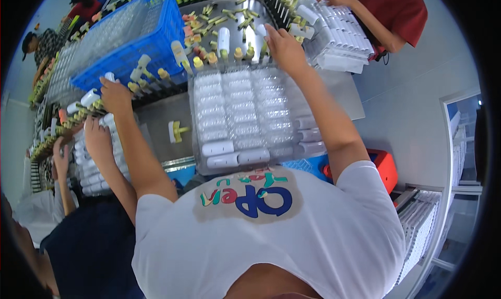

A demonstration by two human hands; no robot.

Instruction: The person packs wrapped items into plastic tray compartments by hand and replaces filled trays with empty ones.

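Note:
My left hand (116, 94) is closed at the fingertips on a small white plastic shell (109, 76), beside the blue crate's front edge and a line of yellow-green pegs. Farther right and forward, my right hand (286, 49) pinches another white shell (262, 30) over the edge of a metal tray (267, 14). Between my arms lies a clear plastic blister tray (237, 103). White rounded shells (253, 155) fill some of its near pockets; most other pockets look unfilled. A yellow-green peg holder with a white piece (177, 132) lies on the metal table, left of the blister tray.
A blue crate (128, 35) holding clear trays stands ahead on the left. Loose yellow-green holders (211, 20) lie in the metal tray. Stacked trays of white shells (339, 35) stand at right, near a person in red. At left, a co-worker's hand (98, 137) reaches over another tray.

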